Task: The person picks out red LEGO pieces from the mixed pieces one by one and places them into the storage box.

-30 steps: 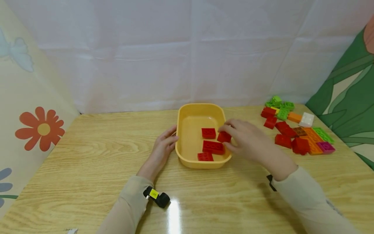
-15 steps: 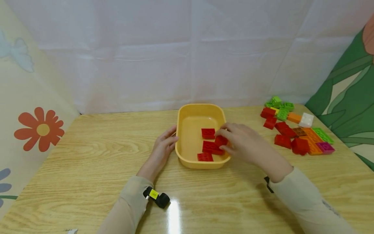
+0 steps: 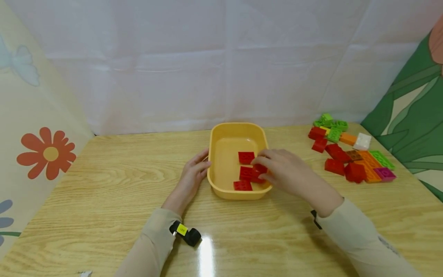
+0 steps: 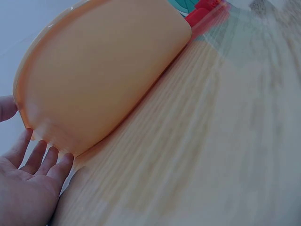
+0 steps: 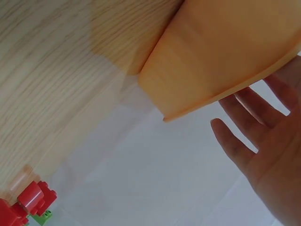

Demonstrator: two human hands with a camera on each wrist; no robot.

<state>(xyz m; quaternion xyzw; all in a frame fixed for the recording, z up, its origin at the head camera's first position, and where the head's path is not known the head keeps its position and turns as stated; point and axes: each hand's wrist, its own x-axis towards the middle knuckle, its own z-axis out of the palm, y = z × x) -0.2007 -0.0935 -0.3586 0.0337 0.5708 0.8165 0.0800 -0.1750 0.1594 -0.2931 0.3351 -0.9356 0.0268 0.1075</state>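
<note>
In head view, at left, can see the left hand [image 3: 190,175] beside the yellow tub [image 3: 221,148]; only in left wrist view, can see its relaxed, nearly straight fingers against the outer wall, without grasping. In the tub, can find loose red bricks [image 3: 246,157]. Then, can see the right hand [image 3: 288,169] reaching over the rim, back upward, pinching a red block [image 3: 259,168], hidden from the right wrist view. Farther right, on the table [image 3: 138,169], can see coloured bricks [image 3: 355,173].

Bare left hand [image 3: 192,172]: fingers extended, thumb apart. Bare right hand [image 3: 288,169]: fingers curled, pinching. Beige-sleeved left forearm [image 3: 145,242], beige-sleeved right forearm [image 3: 363,234] angled inward.
</note>
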